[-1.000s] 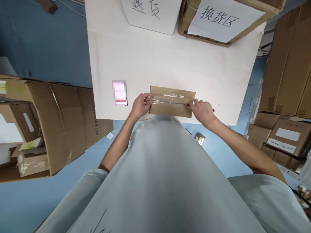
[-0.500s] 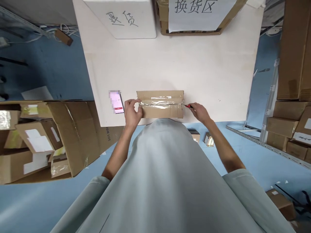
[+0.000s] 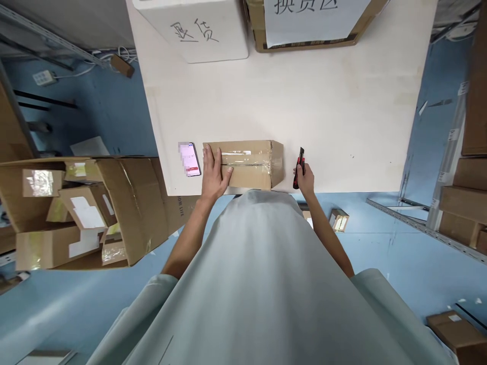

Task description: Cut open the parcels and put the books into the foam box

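Observation:
A brown cardboard box [image 3: 249, 175] lies lengthwise near the front edge of the white table, clear tape along its top seam and over its right end. Across the box's left end rests my left hand [image 3: 213, 175], fingers stretched flat on the cardboard and thumb apart. My right hand [image 3: 305, 180], just right of the box, is closed around a red and black box cutter [image 3: 299, 168] that points away from me; it does not touch the box. Left of my left hand lies a phone [image 3: 189, 159] with a lit pink screen.
At the table's [image 3: 335, 106] far side stand a white box [image 3: 213, 43] and a cardboard box with a paper sign [image 3: 308, 25], both hand-lettered. A large open carton [image 3: 140, 203] of parcels stands on the left. Small boxes [image 3: 338, 220] lie on the blue floor.
My right hand has drawn the cutter away from the box's right end and turned it upright in view. My left hand has flattened onto the box, which now shows its right end face.

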Demonstrator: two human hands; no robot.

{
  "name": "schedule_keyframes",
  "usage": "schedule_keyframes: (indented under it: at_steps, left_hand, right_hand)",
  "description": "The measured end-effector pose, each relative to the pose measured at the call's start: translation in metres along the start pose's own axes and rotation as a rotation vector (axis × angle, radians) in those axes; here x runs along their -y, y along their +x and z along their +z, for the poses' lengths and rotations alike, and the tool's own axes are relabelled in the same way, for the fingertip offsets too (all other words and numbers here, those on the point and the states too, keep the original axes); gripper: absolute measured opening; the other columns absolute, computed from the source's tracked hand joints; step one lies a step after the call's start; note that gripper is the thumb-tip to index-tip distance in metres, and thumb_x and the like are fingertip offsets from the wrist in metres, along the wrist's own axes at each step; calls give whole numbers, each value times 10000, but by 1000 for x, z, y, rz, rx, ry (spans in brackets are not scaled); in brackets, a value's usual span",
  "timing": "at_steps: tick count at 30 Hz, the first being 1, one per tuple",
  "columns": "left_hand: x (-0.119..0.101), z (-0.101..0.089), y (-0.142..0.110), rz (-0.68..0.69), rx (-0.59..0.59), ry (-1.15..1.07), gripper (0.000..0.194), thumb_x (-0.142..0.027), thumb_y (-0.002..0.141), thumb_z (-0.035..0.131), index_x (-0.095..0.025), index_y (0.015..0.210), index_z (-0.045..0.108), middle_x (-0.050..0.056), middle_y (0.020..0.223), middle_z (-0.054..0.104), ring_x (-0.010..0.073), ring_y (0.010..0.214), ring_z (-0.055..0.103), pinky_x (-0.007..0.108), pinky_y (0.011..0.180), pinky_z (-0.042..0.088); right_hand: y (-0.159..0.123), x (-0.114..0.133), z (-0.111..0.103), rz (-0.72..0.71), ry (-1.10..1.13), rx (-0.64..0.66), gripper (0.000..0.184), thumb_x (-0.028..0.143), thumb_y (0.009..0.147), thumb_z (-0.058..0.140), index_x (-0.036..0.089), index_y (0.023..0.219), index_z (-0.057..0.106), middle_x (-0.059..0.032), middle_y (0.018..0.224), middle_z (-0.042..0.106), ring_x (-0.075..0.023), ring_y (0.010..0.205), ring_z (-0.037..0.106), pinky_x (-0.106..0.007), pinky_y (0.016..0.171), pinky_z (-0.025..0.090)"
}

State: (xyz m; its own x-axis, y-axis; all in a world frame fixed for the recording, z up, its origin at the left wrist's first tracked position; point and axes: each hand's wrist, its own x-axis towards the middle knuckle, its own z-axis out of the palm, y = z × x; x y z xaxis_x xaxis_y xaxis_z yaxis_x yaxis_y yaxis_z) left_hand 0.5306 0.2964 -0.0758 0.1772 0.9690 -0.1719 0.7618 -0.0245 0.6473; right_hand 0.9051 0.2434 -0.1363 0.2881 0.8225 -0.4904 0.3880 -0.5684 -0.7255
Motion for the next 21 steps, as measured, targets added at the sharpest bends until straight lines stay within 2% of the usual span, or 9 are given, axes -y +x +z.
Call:
schedule_keyframes:
  at_steps: [4,8,11,15,18,21]
  left_hand:
    - [23,-19,-2,28,21,-22,1001,-878,1083,353,-253,1854,226,133,1955,-13,382,1817,-33,635,1467,38]
    - [26,-23,-3,47,27,-15,994,-869,1090,339,-249,1856,212,144,1953,1,380,1817,-27,657,1463,54]
    - [17,-16,-4,40,13,17,989,-856,1099,329,-228,1855,219,158,1950,11,383,1814,-53,680,1456,60]
    - [-8,6,-2,56,18,73,957,-803,1115,396,-193,1841,265,178,1943,2,399,1806,-84,710,1446,29]
    - [-27,19,0,79,37,82,899,-706,1140,441,-159,1834,276,198,1934,51,407,1806,-51,712,1449,8]
    - [-42,23,4,118,39,90,835,-567,1164,450,-134,1843,231,200,1927,90,402,1808,-11,714,1456,-4]
  right_hand:
    - [-6,26,2,-83,11,63,480,631,1132,325,248,1221,600,-103,1250,830,-181,1038,800,-307,949,597]
    - [-17,61,0,-121,-96,58,429,560,1161,338,242,1213,621,-113,1273,827,-210,1067,797,-318,944,579]
    - [-28,82,-6,-103,-230,5,419,531,1172,342,239,1254,631,-119,1232,835,-244,1060,799,-339,941,569]
    - [-50,99,-16,-66,-273,-24,454,537,1180,330,234,1305,643,-98,1127,852,-254,967,797,-334,886,568]
    - [-68,107,-24,-4,-301,-15,447,494,1178,348,220,1341,662,-94,1080,858,-259,919,790,-339,871,575]
    - [-87,115,-30,47,-381,-16,454,405,1164,392,203,1491,634,-107,1133,867,-287,961,803,-374,916,588]
